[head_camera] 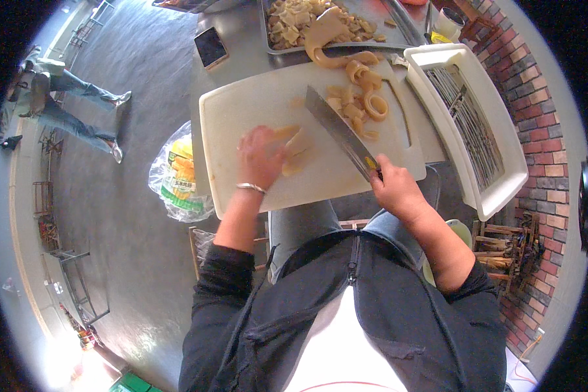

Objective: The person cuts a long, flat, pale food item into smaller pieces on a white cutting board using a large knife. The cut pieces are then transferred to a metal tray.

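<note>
My right hand (pixel 396 187) grips the handle of a cleaver (pixel 340 134), its broad blade slanting up and left over a white cutting board (pixel 235 105). My left hand (pixel 262 154), blurred, is at pale tan strips of food (pixel 296 147) on the board; whether its fingers grip them is unclear. Right of the blade lie cut pieces (pixel 345 100) and curled strips (pixel 375 105) of the same rubbery food. A longer curled piece (pixel 318 44) reaches from the board up over the rim of a metal tray (pixel 269 29) holding a heap of cut pieces (pixel 294 22).
A white plastic bin (pixel 507 161) with many thin skewers (pixel 463 122) stands at the right, near a brick wall. A phone (pixel 210 47) lies on the metal table (pixel 245 63). A bagged food packet (pixel 179 176) is left of the board. Another person's legs (pixel 83 108) show at far left.
</note>
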`<state>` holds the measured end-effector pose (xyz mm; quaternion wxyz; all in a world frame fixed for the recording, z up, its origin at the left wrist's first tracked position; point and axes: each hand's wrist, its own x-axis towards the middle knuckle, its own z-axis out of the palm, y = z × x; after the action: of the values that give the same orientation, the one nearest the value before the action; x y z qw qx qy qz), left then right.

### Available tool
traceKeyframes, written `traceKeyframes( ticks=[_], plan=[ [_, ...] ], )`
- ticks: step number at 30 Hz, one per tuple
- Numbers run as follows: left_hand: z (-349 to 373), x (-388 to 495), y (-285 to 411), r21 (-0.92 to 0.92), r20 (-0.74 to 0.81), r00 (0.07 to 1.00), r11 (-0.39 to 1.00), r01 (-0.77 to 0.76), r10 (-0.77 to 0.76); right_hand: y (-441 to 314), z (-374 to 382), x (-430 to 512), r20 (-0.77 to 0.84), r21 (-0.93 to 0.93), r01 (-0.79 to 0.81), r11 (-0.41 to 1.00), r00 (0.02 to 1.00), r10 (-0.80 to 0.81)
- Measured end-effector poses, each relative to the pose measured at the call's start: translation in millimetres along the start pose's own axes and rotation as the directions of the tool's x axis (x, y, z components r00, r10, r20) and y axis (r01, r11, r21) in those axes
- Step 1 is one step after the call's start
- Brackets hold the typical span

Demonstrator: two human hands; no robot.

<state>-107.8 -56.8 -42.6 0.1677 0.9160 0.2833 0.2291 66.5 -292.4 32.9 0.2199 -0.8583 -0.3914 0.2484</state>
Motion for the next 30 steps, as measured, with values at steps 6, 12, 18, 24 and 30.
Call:
traceKeyframes(
  ticks=[6,12,18,24,30],
  plan=[
    [-5.2,44.4,-10.2,0.183,0.445,0.840,0.950,0.253,-0.310,3.5,2.4,5.2,0.004,-0.010,0.008,1.000,1.000,-0.008],
    [-17.9,50.6,9.3,-0.072,0.409,0.854,0.921,0.382,-0.322,10.3,0.7,2.8,-0.052,0.042,0.007,0.999,0.999,-0.005],
    [-7.5,18.1,37.7,-0.246,0.178,0.982,0.969,-0.022,0.068,13.7,4.0,3.8,-0.092,0.074,0.042,0.996,0.995,-0.035],
    [6.3,-25.3,53.1,-0.129,0.139,0.943,0.950,-0.286,0.303,16.9,8.5,2.7,-0.104,0.091,0.063,0.994,0.993,-0.053],
    [-9.8,9.1,35.7,0.063,0.248,0.943,0.975,0.211,-0.221,16.2,7.8,2.2,-0.086,0.087,0.061,0.994,0.995,-0.054]
  ],
)
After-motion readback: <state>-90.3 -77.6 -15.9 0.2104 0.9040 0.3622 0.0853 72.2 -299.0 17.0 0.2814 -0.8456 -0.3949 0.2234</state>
